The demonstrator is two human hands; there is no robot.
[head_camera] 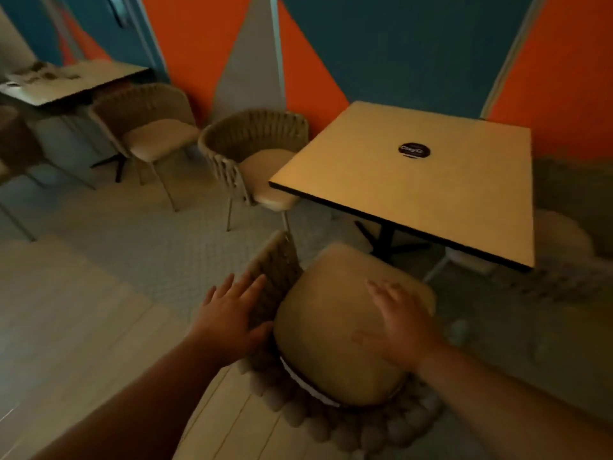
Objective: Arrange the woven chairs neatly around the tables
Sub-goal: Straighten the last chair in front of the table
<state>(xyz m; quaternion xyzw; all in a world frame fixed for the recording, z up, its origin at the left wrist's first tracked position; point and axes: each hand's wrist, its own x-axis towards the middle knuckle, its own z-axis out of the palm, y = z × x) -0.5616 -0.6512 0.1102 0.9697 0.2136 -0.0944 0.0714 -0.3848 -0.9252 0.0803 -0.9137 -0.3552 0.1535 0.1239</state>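
A woven chair (335, 330) with a beige cushion stands right below me, facing the square wooden table (414, 180). My left hand (232, 317) lies flat against the chair's woven left armrest, fingers spread. My right hand (401, 320) hovers open over the right side of the cushion; the chair's right armrest is blurred. A second woven chair (255, 161) is tucked at the table's left side. A third woven chair (152, 127) stands beside another table (76, 84) at the far left.
An orange, blue and grey wall runs behind the tables. The near table has a black pedestal base (384, 240) and a round dark sticker (414, 150). Something pale and blurred sits at the table's right side (560, 234). Bare floor stretches to my left.
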